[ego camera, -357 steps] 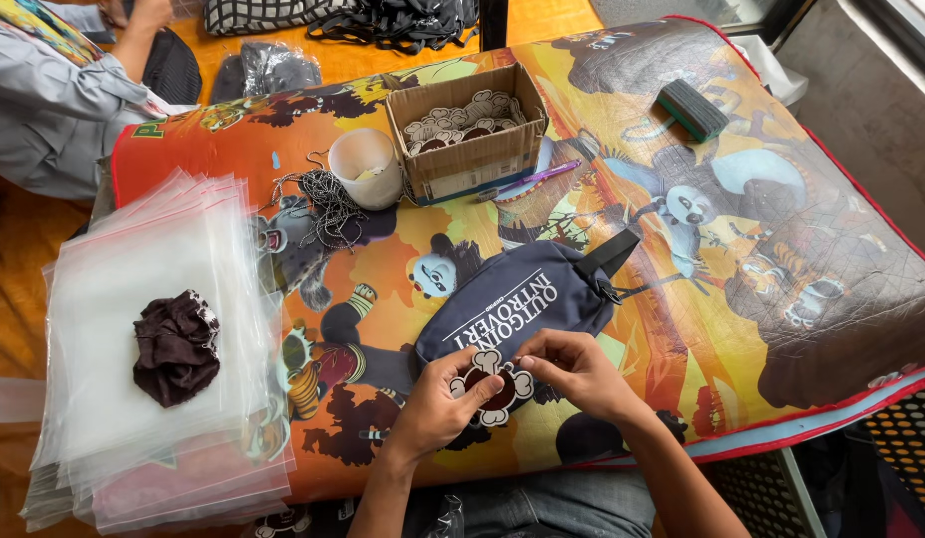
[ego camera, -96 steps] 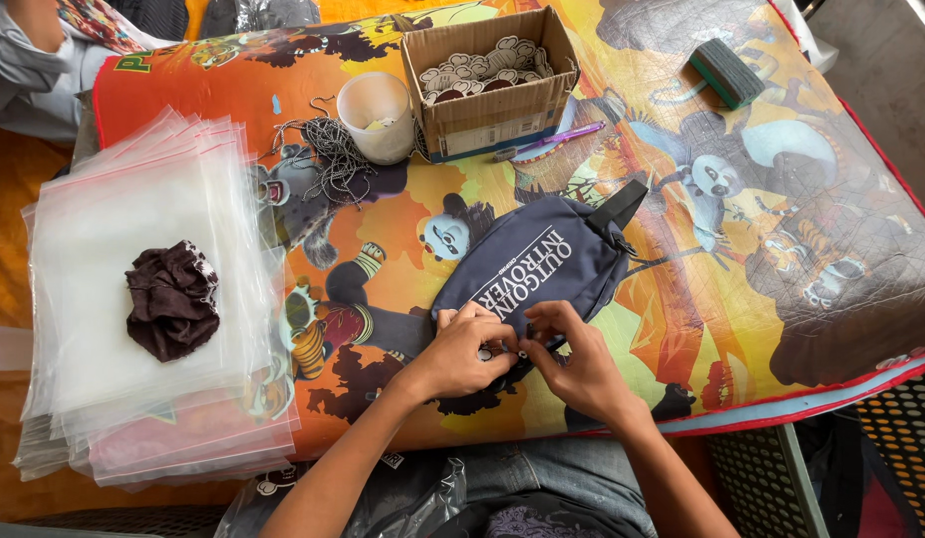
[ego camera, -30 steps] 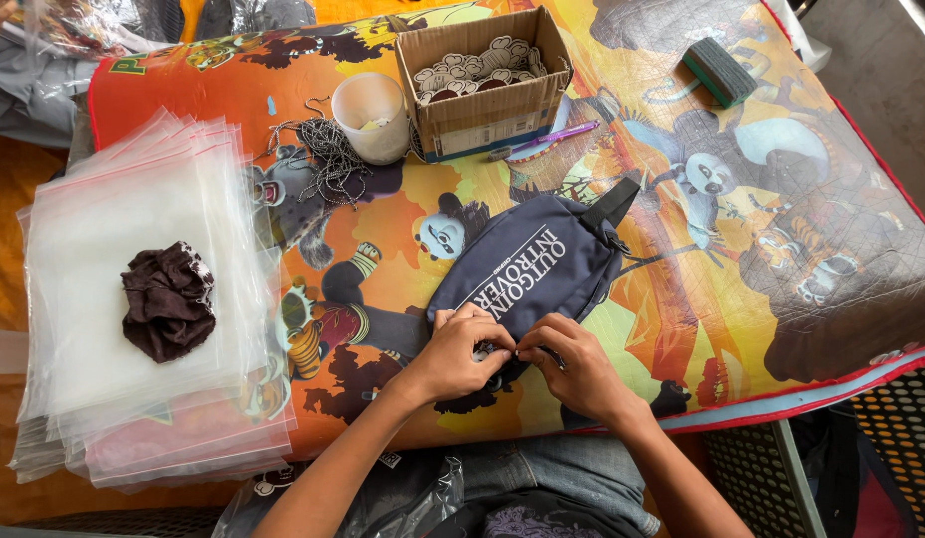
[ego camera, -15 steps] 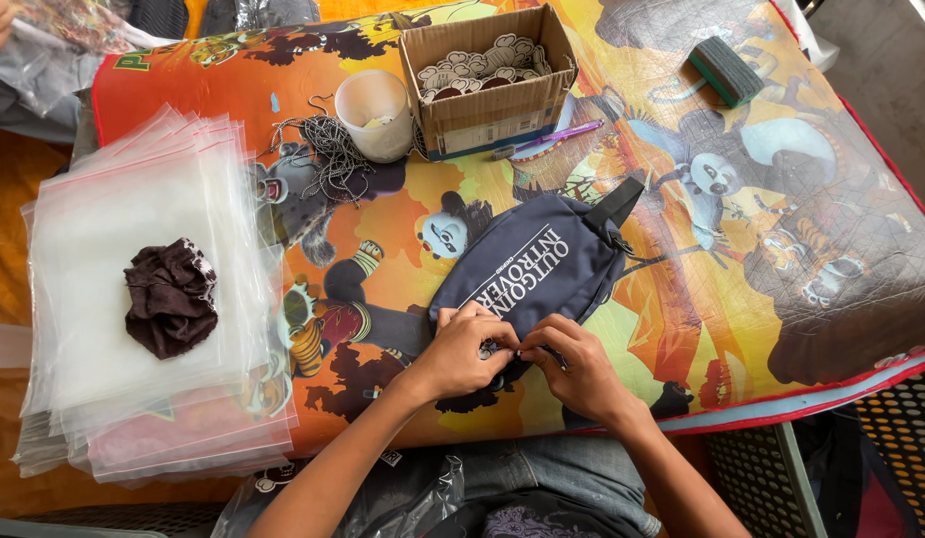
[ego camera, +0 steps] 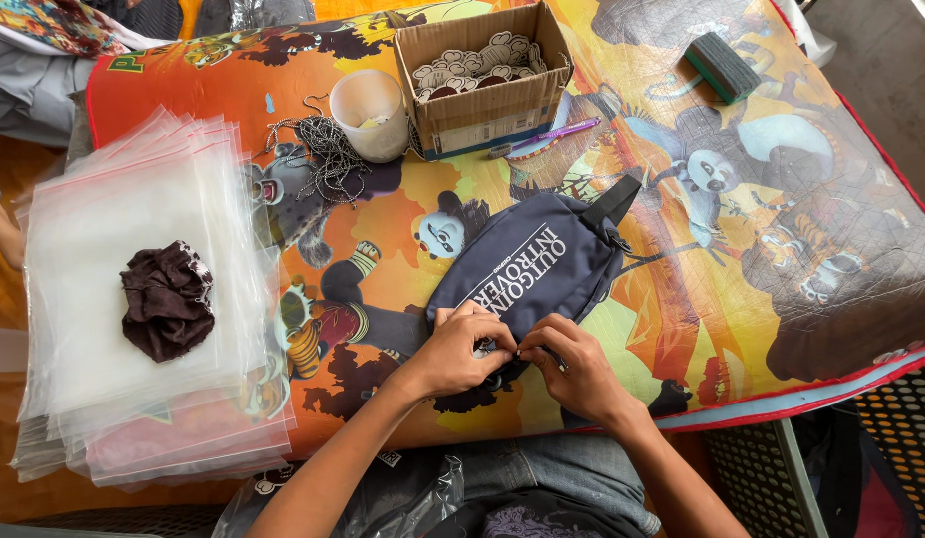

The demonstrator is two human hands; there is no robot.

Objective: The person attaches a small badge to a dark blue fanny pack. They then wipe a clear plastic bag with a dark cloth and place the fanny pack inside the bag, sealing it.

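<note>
- Left hand [ego camera: 460, 351] and right hand [ego camera: 572, 365] meet at the near edge of a dark blue pouch [ego camera: 537, 269]; their fingertips are pinched together on something small at the pouch's lower corner, too hidden to make out.
- Whether each hand grips the pouch fabric itself or only the small part I cannot tell.
- The pouch lies flat on a bright cartoon-print cloth [ego camera: 681, 329] covering the table, its black strap [ego camera: 612, 204] pointing away to the upper right.
- To the left, a stack of clear plastic bags [ego camera: 104, 249] with a crumpled dark brown cloth [ego camera: 165, 313] on top.
- Farther back, a tangle of ball chains [ego camera: 323, 159] just beside a white cup [ego camera: 370, 112].
- Next to the cup, an open cardboard box [ego camera: 487, 110] filled with small round pieces.
- A purple pen [ego camera: 547, 134] lies in front of the box.
- At the far right, a green block [ego camera: 723, 66].
- Another person's grey sleeve [ego camera: 29, 100] shows at the top left corner.
</note>
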